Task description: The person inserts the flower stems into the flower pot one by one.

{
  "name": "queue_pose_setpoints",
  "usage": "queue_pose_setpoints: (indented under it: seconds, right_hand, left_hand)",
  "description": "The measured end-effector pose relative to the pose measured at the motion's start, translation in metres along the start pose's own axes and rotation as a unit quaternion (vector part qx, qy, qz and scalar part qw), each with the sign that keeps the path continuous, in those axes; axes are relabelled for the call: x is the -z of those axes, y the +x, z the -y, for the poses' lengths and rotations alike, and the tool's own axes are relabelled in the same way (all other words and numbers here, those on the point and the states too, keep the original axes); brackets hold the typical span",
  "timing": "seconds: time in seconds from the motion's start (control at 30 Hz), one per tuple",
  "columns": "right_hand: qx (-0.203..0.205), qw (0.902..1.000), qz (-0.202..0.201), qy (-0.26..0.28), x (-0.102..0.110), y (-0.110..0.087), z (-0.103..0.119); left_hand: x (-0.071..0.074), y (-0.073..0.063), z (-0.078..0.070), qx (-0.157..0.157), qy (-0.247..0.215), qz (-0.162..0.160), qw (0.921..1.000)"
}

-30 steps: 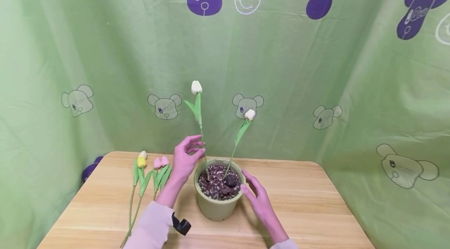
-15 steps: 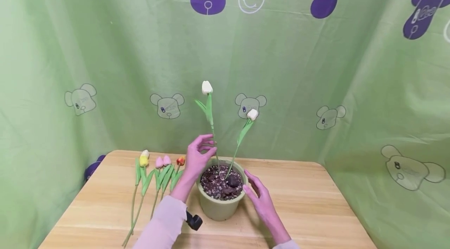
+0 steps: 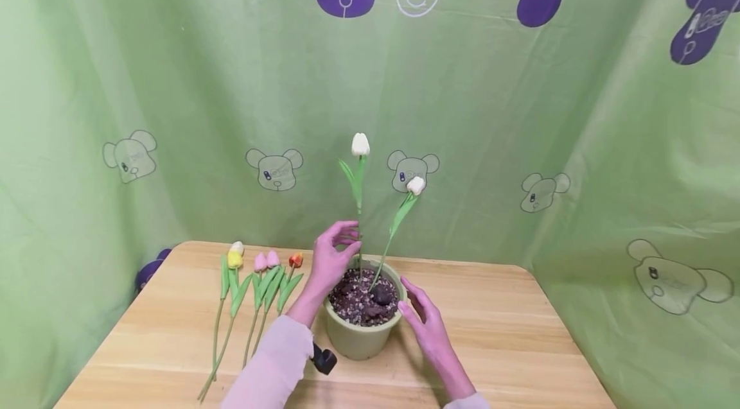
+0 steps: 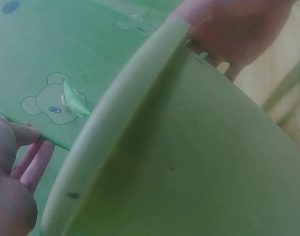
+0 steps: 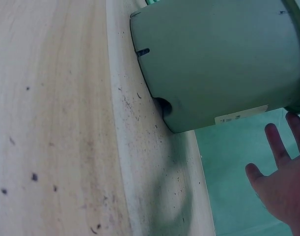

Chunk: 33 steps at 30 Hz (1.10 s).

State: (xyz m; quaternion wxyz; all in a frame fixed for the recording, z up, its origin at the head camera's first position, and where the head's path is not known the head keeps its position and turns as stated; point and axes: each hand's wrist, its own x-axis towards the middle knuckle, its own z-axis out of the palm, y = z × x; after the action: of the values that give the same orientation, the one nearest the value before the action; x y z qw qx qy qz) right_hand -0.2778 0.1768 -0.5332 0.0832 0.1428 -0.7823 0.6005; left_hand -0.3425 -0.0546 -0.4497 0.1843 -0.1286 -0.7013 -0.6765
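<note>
My left hand (image 3: 332, 259) pinches the green stem of an upright white artificial tulip (image 3: 360, 144) between thumb and fingers. The stem's foot stands in the dark, gritty soil (image 3: 358, 306) of a pale green flowerpot (image 3: 355, 339). A second white tulip (image 3: 415, 186) leans right out of the same soil. On the pot's right side, my right hand (image 3: 428, 325) rests its fingertips at the rim. The right wrist view shows this hand (image 5: 287, 182) with fingers spread and fairly straight, close to the pot (image 5: 218, 59). The left wrist view has the pinched stem (image 4: 61, 143) beside the rim.
Left of the pot, several tulips lie on the wooden table (image 3: 485, 332): a yellow one (image 3: 234, 259), a white one behind it, pink ones (image 3: 261, 261) and a red-orange one (image 3: 295, 259). Green printed curtain (image 3: 474, 107) surrounds the table. Soil crumbs (image 5: 34, 177) dot the tabletop.
My left hand has moved right with the pinched tulip, bringing it from a leftward lean to nearly upright. The red-orange tulip has come out from behind the left arm. The right hand stays at the rim.
</note>
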Motion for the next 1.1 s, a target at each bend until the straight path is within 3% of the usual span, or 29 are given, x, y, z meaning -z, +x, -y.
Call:
queue_pose_setpoints:
  seconds: [0.4, 0.8, 1.1]
  right_hand:
    - [0.006, 1.0, 0.004, 0.001, 0.0011, 0.0019, -0.0024]
    - [-0.007, 1.0, 0.002, 0.005, 0.0004, 0.0011, -0.0008]
    - [-0.008, 0.9999, -0.001, 0.009, 0.0001, 0.0007, 0.0]
  left_hand:
    - [-0.0041, 0.0008, 0.0009, 0.0, -0.019, -0.005, 0.9998]
    - [-0.0049, -0.0017, 0.0041, 0.007, -0.006, -0.012, 0.9999]
    - [-0.007, -0.0011, 0.0058, -0.006, 0.003, -0.008, 0.9999]
